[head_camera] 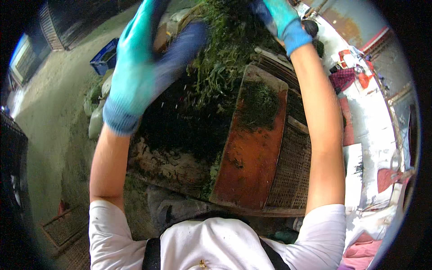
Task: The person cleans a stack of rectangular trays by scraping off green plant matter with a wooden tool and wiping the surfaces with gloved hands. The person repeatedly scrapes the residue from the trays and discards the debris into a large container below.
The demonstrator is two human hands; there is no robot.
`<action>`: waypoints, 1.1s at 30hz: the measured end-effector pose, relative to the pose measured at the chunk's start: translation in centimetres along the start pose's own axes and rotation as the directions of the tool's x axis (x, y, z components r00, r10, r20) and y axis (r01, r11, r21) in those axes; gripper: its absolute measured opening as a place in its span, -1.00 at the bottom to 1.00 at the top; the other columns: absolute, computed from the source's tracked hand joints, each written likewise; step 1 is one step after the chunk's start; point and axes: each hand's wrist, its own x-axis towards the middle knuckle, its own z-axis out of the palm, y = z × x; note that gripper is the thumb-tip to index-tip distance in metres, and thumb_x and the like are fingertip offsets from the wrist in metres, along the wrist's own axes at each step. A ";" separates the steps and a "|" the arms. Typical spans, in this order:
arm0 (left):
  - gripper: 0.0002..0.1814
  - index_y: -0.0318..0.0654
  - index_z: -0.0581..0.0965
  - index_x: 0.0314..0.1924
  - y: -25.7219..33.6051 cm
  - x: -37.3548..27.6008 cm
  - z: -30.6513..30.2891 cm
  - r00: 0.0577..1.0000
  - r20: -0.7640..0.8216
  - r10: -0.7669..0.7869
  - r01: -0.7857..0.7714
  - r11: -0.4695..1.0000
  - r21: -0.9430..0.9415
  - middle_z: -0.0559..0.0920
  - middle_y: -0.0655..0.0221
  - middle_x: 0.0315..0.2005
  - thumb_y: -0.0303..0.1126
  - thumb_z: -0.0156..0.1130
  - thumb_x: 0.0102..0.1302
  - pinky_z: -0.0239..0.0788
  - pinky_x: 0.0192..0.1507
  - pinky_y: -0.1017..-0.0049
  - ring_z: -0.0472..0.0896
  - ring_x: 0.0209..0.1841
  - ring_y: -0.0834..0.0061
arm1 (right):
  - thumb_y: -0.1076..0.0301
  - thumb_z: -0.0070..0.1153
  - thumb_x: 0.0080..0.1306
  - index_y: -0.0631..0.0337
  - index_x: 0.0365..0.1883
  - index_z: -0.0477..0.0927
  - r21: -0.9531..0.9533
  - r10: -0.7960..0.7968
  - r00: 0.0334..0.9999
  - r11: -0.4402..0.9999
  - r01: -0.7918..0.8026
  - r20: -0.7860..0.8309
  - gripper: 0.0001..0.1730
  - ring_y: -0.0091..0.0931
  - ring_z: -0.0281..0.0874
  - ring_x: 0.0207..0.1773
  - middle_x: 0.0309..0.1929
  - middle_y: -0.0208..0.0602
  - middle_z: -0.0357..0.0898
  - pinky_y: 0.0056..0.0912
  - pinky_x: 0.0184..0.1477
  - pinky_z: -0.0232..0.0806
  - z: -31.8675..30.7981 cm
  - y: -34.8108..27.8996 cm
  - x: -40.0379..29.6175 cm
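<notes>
My left hand [136, 64], in a teal-coated glove with a blue cuff, is raised at the upper left and motion-blurred. Its thumb is spread from the fingers, nothing shows between them, and its fingertips run past the top edge. At the top right, my right hand [278, 20] wears a matching glove; its fingers are blurred and partly cut off. Between and below the hands is a mass of green leafy stems [219, 54], with small bits in the air near it. A reddish-orange board [249, 162] lies tilted in front of me, with fine dark green bits [260, 104] scattered over its upper half.
Right of the board is a woven slatted panel [290, 165]. A blue plastic crate [104, 57] and pale filled sacks [98, 118] stand on the concrete floor [50, 111] at left. A red checked cloth [342, 80] lies on the brightly lit ground at right.
</notes>
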 end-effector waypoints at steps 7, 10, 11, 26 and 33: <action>-0.34 -0.32 0.31 0.35 -5.5 -2.9 9.3 0.684 0.694 -0.225 -0.491 0.561 0.666 0.41 -0.04 0.18 -0.48 0.13 0.20 0.39 0.06 0.27 0.49 0.07 0.18 | 0.33 0.02 0.27 0.01 -0.36 0.68 -0.510 -0.106 0.994 0.854 0.105 0.026 -0.82 -0.44 0.55 -0.33 -0.43 -0.37 0.63 -0.36 -0.35 0.24 -3.1 -0.5 1.4; -0.52 -0.30 0.44 0.27 -7.6 -13.3 8.7 0.507 0.824 -0.254 -0.515 0.677 0.526 0.33 0.04 0.32 -0.38 0.07 0.35 0.38 0.14 0.28 0.47 0.17 0.15 | 0.39 -0.06 0.32 0.04 -0.31 0.67 -0.471 -0.195 0.981 0.867 0.161 -0.023 -0.79 -0.49 0.52 -0.35 -0.47 -0.36 0.61 -0.39 -0.29 0.25 -3.7 -1.2 -0.1; -0.57 -0.30 0.51 0.21 -8.8 -16.9 7.0 0.453 0.839 -0.302 -0.446 0.738 0.506 0.32 0.10 0.36 -0.32 0.08 0.38 0.38 0.18 0.29 0.47 0.20 0.14 | 0.41 -0.08 0.33 0.05 -0.29 0.66 -0.449 -0.233 0.971 0.875 0.182 -0.060 -0.77 -0.51 0.51 -0.36 -0.48 -0.36 0.60 -0.40 -0.27 0.26 -4.5 -1.9 -0.2; -0.82 -0.19 0.61 -0.07 1.3 -0.3 13.5 0.560 0.398 -0.727 0.792 0.328 -0.515 0.51 0.53 -0.56 -0.34 0.11 0.45 0.31 -0.50 0.55 0.46 -0.53 0.56 | -0.03 0.22 0.23 0.15 0.20 0.53 0.274 -0.343 0.924 0.917 0.291 0.168 -0.36 -0.31 0.53 0.15 0.13 -0.15 0.59 -0.25 0.22 0.35 -12.5 -1.4 -7.2; -0.65 -0.42 0.44 0.16 -10.2 -1.1 2.5 0.251 0.867 -0.431 0.717 -0.519 -0.466 0.45 0.59 -0.56 -0.33 -0.09 0.54 0.26 -0.58 0.68 0.35 -0.62 0.77 | 0.15 0.00 0.42 0.11 -0.15 0.66 0.327 -0.273 0.907 0.930 0.165 0.319 -0.71 -0.38 0.58 0.03 -0.26 -0.28 0.66 -0.13 0.28 0.31 -1.7 -12.3 -18.3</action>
